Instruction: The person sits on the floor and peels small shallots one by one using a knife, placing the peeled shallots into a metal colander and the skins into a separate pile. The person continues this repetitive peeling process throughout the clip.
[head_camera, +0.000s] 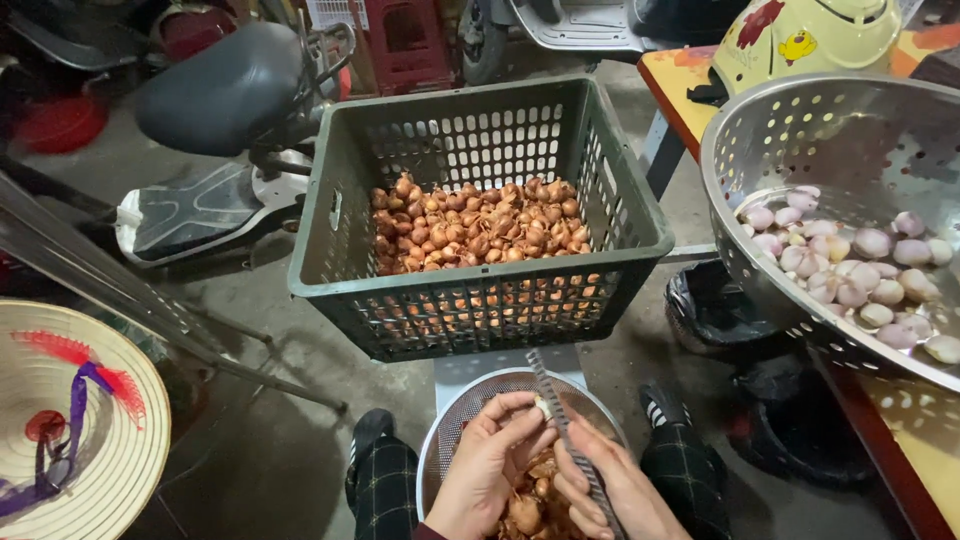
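My left hand (488, 465) pinches a small pale shallot (542, 405) between thumb and fingertips, low in the middle of the view. My right hand (615, 485) grips a knife (553, 400) with a wrapped handle; its blade points up past the shallot. Both hands hover over a round metal sieve bowl (470, 405) holding shallot skins and unpeeled shallots between my knees. In front of it stands a dark green plastic crate (620, 215) partly filled with brown unpeeled shallots (478, 225).
A big steel colander (800, 140) with peeled pale shallots (850, 270) rests on a table at the right. A conical straw hat (110, 440) lies at the left. A scooter (225, 95) stands behind the crate. A black bag (715, 305) lies under the table.
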